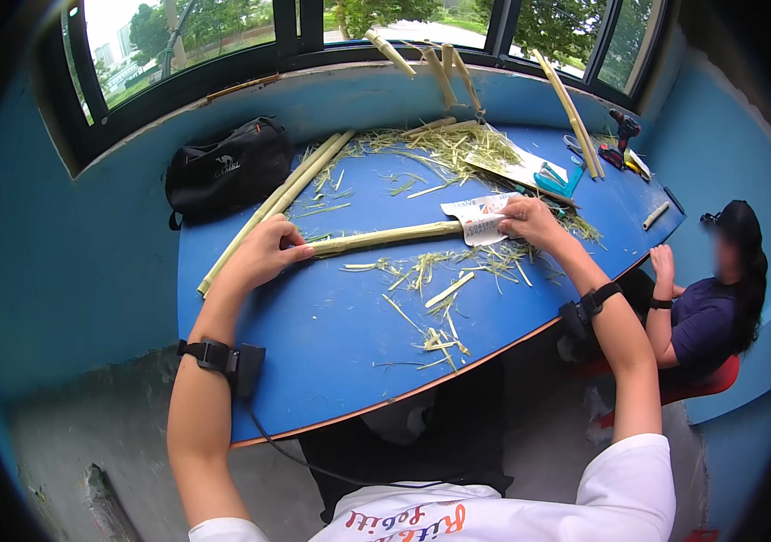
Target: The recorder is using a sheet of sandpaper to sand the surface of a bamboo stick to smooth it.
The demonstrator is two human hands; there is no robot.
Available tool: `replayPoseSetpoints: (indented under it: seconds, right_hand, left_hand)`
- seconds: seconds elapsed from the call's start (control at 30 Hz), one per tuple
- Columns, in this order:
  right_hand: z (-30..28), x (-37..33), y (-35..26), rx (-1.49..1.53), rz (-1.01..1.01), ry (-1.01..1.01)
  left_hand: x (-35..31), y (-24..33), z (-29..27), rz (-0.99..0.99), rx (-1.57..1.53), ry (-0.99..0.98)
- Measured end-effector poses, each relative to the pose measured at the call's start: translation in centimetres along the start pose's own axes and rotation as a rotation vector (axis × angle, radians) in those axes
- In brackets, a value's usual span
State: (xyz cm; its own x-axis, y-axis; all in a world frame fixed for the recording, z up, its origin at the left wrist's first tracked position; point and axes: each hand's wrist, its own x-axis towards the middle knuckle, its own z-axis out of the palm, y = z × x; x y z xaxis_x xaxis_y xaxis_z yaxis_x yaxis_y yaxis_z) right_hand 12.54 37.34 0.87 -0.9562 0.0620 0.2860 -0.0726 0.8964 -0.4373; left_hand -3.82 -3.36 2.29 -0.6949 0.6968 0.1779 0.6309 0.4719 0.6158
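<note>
A peeled, pale green bamboo stick (385, 238) lies crosswise just above the blue table. My left hand (263, 256) pinches its left end between thumb and fingers. Around the stick's right end is a folded sheet of sandpaper (483, 219), printed side outward. My right hand (530, 222) grips that sheet with its fingers closed, and the stick's tip is hidden inside the fold. Thin bamboo shavings (430, 266) are scattered below the stick.
Two long bamboo poles (281, 194) lie at the left beside a black bag (227, 169). More shavings (444, 149), a teal-handled tool (559, 181) and a power drill (623, 131) are at the back. Bamboo pieces (439, 77) stand by the window. A person (710, 289) sits at right.
</note>
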Motion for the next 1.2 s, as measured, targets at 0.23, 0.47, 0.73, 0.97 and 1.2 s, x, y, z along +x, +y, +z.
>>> replayPoseSetpoints:
  seconds: [0.23,0.47,0.73,0.97,1.2]
  right_hand:
    - [7.8,5.9,-10.6,-0.213,-0.449,0.029]
    - [6.9,4.5,-9.2,-0.182,-0.330,0.001]
    - [0.7,-0.1,-2.2,-0.123,-0.054,0.014]
    - [9.3,6.4,-11.2,-0.139,-0.457,0.068]
    - [5.4,3.9,-6.6,-0.172,-0.231,0.029]
  left_hand:
    - [-0.1,-1.1,-0.2,-0.023,-0.027,-0.025]
    - [-0.2,-0.1,-0.4,-0.015,-0.067,-0.018]
    - [0.3,0.1,0.3,0.003,-0.039,-0.029]
    - [-0.1,-0.8,-0.4,-0.044,-0.008,-0.025]
    - [0.1,-0.5,0.2,-0.047,-0.080,-0.013]
